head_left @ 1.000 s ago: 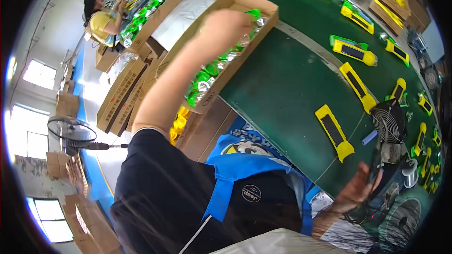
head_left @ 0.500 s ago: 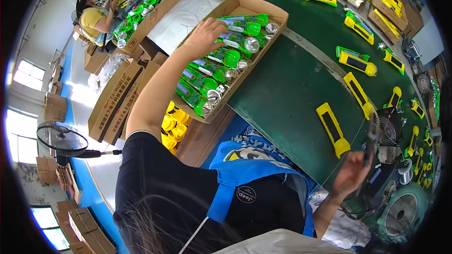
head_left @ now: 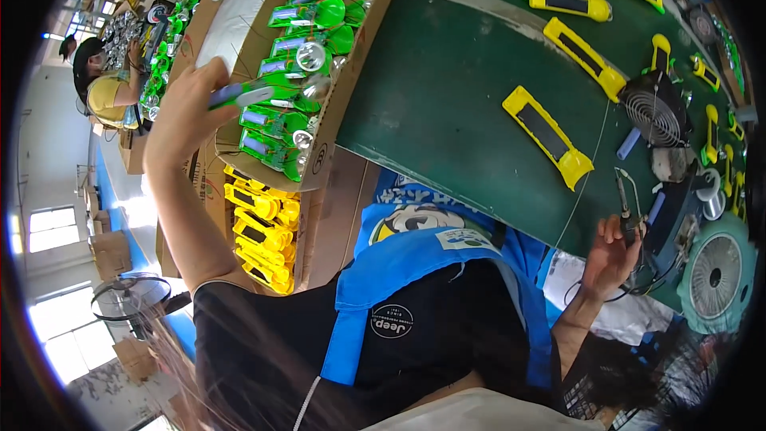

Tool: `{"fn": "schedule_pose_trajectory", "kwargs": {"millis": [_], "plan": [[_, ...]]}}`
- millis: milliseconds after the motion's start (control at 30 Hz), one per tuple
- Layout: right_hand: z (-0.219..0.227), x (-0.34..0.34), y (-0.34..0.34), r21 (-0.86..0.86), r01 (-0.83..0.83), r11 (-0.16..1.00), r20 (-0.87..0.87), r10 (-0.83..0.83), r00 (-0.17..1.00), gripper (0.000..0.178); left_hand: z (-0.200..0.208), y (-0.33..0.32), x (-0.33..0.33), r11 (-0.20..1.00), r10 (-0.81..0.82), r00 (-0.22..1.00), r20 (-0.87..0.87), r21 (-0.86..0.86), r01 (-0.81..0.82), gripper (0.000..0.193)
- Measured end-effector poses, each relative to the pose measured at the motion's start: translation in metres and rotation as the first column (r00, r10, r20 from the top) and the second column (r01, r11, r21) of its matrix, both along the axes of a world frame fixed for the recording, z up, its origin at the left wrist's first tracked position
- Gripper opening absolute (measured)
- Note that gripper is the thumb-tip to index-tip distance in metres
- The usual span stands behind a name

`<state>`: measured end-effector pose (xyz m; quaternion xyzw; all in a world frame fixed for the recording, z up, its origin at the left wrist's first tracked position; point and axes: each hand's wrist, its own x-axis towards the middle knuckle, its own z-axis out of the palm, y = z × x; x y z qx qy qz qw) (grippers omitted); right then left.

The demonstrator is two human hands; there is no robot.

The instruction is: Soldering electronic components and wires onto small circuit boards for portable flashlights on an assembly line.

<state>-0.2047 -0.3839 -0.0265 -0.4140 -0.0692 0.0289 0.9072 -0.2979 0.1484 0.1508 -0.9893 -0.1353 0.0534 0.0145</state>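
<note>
Two bare hands are at work on opposite sides of the green worktop (head_left: 439, 120). On the left, the left hand (head_left: 187, 112) pinches a green torch insert (head_left: 257, 96) between thumb and fingers, its bluish battery end close to the palm. That piece is above the left side of an open cardboard box (head_left: 353, 72), where more green inserts (head_left: 319, 12) lie in a slanting row with silver reflectors mostly toward the right. Nearer than this box, yellow casings (head_left: 263, 231) are heaped.

On the right, the right hand (head_left: 610, 259) has its fingers curled round the dark handle of a soldering iron (head_left: 629, 219), the thin metal end pointing away toward the far side. Just beyond the iron a blue cylinder (head_left: 629, 144) lies near a small dark fan (head_left: 654, 112) with a round wire grille; a spool of silvery wire (head_left: 708, 195) is to the right.

Between the hands, a yellow casing with a dark panel (head_left: 549, 137) lies slantwise on the worktop. At the far left, a co-worker in a yellow top (head_left: 108, 100) sits beside another box of green pieces (head_left: 179, 40).
</note>
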Motion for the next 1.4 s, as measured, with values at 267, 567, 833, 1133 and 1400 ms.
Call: {"fn": "schedule_pose_trajectory", "kwargs": {"millis": [267,567,833,1133,1400], "plan": [[0.003,-0.005,-0.017,0.059,0.064,0.996,0.037,-0.066,0.997,0.033,-0.019,-0.092,0.021,0.949,-0.125,0.905,0.407,-0.216,0.228,0.047],[-0.002,-0.026,-0.013,0.149,-0.001,0.989,-0.04,0.007,0.999,0.03,-0.153,-0.245,0.089,0.656,-0.516,0.754,0.408,-0.378,0.653,0.056],[-0.017,-0.02,0.011,-0.246,0.161,0.956,-0.049,-0.178,0.983,0.029,-0.163,-0.275,0.101,0.293,-0.025,0.895,0.446,-0.853,0.433,0.021],[-0.013,-0.018,0.021,-0.561,0.145,0.815,0.042,-0.147,0.988,0.021,-0.165,-0.268,0.1,0.383,-0.167,0.852,0.496,-0.764,0.519,0.015],[-0.008,-0.017,0.024,-0.668,0.115,0.735,0.072,-0.089,0.993,0.019,-0.158,-0.276,0.1,0.573,-0.31,0.811,0.496,-0.583,0.576,0.019]]}}
